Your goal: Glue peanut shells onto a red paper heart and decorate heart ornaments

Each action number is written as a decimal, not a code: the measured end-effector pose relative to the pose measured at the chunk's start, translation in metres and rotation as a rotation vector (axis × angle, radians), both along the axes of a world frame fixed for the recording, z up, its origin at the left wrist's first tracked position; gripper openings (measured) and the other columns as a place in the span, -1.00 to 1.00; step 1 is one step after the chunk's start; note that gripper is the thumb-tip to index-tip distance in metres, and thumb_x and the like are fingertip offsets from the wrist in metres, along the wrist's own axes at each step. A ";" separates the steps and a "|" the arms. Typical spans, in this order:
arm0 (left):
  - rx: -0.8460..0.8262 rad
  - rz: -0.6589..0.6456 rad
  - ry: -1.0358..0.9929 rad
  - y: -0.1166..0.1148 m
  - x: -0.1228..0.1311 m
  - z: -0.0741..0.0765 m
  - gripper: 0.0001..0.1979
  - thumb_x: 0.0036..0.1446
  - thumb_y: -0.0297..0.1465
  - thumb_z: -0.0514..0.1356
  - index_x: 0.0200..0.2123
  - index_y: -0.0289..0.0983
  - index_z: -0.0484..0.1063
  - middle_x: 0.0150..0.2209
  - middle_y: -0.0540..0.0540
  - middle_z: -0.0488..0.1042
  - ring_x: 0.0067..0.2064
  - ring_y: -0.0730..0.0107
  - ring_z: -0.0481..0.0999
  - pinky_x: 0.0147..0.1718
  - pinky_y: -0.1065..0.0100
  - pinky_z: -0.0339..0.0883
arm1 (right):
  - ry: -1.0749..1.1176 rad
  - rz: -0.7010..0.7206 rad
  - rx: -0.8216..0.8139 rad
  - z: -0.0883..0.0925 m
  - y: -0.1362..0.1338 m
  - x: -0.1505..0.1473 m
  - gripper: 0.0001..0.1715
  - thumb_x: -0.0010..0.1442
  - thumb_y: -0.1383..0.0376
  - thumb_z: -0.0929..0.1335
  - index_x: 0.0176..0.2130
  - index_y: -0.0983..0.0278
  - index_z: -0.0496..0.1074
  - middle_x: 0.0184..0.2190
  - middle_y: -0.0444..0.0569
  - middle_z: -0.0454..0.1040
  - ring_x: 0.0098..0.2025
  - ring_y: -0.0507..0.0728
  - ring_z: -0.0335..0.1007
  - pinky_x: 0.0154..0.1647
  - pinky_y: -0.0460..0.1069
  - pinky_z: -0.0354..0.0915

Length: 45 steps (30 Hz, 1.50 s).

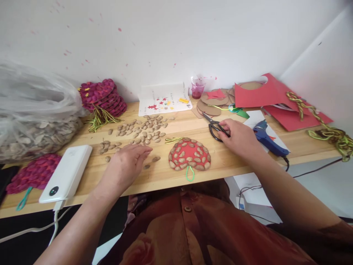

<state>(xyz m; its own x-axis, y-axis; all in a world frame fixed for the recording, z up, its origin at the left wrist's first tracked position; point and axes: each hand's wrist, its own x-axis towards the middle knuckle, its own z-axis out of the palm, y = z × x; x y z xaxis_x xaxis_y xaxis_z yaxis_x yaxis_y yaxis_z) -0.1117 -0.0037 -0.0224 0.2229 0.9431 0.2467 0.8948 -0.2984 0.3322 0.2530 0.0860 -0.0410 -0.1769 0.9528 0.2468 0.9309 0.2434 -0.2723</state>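
Observation:
My right hand (237,136) has its fingers closed on the handles of the black scissors (213,125), which lie with blades pointing away and left. My left hand (128,163) hovers low over the table by the loose peanut shells (147,137); its fingers are loosely bent, thumb a little apart, and I see nothing held. Between my hands lies a red cap-shaped piece (190,150) covered with peanut shells. A green cord loop (190,173) sticks out from its near edge, and a yellow-green yarn tassel (174,140) from its far left side.
A blue glue gun (268,140) lies right of my right hand. Red card sheets (261,94), cardboard discs (212,108) and a cup of pink liquid (197,88) stand behind. At left are a white power bank (67,173), stacked purple pieces (103,97) and a plastic bag of shells (35,129).

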 end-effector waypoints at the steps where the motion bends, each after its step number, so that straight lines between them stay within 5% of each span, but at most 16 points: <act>1: -0.008 0.001 0.001 -0.001 0.000 0.000 -0.67 0.35 -0.24 0.08 -0.20 -0.24 0.63 -0.19 -0.16 0.68 -0.15 0.13 0.64 -0.12 0.21 0.43 | 0.000 0.008 0.019 0.000 -0.002 0.000 -0.67 0.22 0.25 0.35 -0.02 0.28 0.46 -0.10 0.17 0.62 -0.03 0.36 0.55 -0.02 0.20 0.42; 8: -0.063 0.082 0.073 -0.007 0.003 0.009 -0.58 0.38 -0.17 0.05 -0.38 -0.23 0.58 -0.35 -0.14 0.64 -0.29 0.14 0.60 -0.25 0.21 0.39 | -0.039 -0.018 0.166 0.021 -0.029 0.020 -0.49 0.38 0.08 0.17 -0.09 0.31 0.56 -0.16 0.21 0.63 -0.07 0.38 0.51 0.03 0.23 0.35; 12: -0.056 0.012 0.011 -0.009 0.005 0.006 -0.75 0.34 -0.30 0.13 -0.25 -0.23 0.60 -0.25 -0.12 0.66 -0.19 0.19 0.60 -0.12 0.22 0.40 | -0.195 -0.290 0.138 0.032 -0.041 0.056 -0.39 0.39 0.15 0.06 -0.09 0.24 0.61 -0.20 0.25 0.63 -0.11 0.41 0.51 -0.21 0.19 0.29; 17: -0.057 -0.031 0.040 -0.008 0.012 0.002 -0.87 0.28 -0.37 0.24 -0.32 -0.22 0.59 -0.30 -0.07 0.64 -0.19 0.22 0.55 -0.10 0.22 0.38 | -0.212 -0.481 -0.049 0.033 -0.050 0.086 -0.48 0.25 0.03 0.27 0.06 0.23 0.53 -0.19 0.29 0.62 -0.15 0.42 0.51 -0.33 0.19 0.22; 24: -0.111 0.019 0.097 -0.005 0.018 0.004 -0.89 0.26 -0.39 0.27 -0.31 -0.22 0.61 -0.28 -0.09 0.65 -0.16 0.15 0.54 -0.08 0.17 0.37 | -0.113 -0.478 -0.095 0.033 -0.053 0.081 -0.56 0.13 0.03 0.33 -0.07 0.18 0.51 -0.19 0.26 0.62 -0.18 0.44 0.50 -0.35 0.17 0.21; 29: -0.157 0.034 0.145 -0.004 0.022 0.007 -0.86 0.27 -0.38 0.25 -0.28 -0.23 0.64 -0.26 -0.10 0.66 -0.16 0.13 0.55 -0.07 0.15 0.37 | -0.095 -0.500 -0.198 0.038 -0.052 0.077 -0.47 0.10 0.08 0.35 0.01 0.25 0.51 -0.16 0.27 0.61 -0.25 0.36 0.48 -0.36 0.14 0.18; 34: -0.166 0.036 0.207 -0.003 0.024 0.008 -0.82 0.28 -0.36 0.23 -0.28 -0.21 0.65 -0.27 -0.10 0.67 -0.16 0.10 0.57 -0.08 0.15 0.39 | -0.118 -0.484 -0.187 0.024 -0.048 0.093 -0.41 0.10 0.06 0.38 0.09 0.21 0.47 -0.13 0.22 0.60 -0.34 0.30 0.43 -0.35 0.15 0.21; 45: -0.029 -0.091 0.211 0.001 0.012 -0.012 -0.69 0.31 -0.24 0.12 -0.29 -0.18 0.65 -0.28 -0.17 0.67 -0.19 -0.06 0.59 -0.13 -0.01 0.43 | -0.221 -0.392 -0.096 0.023 -0.059 0.092 -0.44 0.27 0.08 0.29 0.12 0.33 0.43 0.00 0.33 0.49 -0.01 0.45 0.44 -0.07 0.19 0.32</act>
<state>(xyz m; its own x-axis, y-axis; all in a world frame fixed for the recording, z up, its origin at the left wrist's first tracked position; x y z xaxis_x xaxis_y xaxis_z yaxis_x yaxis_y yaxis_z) -0.0998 -0.0025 -0.0342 0.3513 0.9227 0.1585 0.9150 -0.3742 0.1505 0.3447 0.0267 -0.0184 0.1633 0.9750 0.1506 0.9859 -0.1557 -0.0606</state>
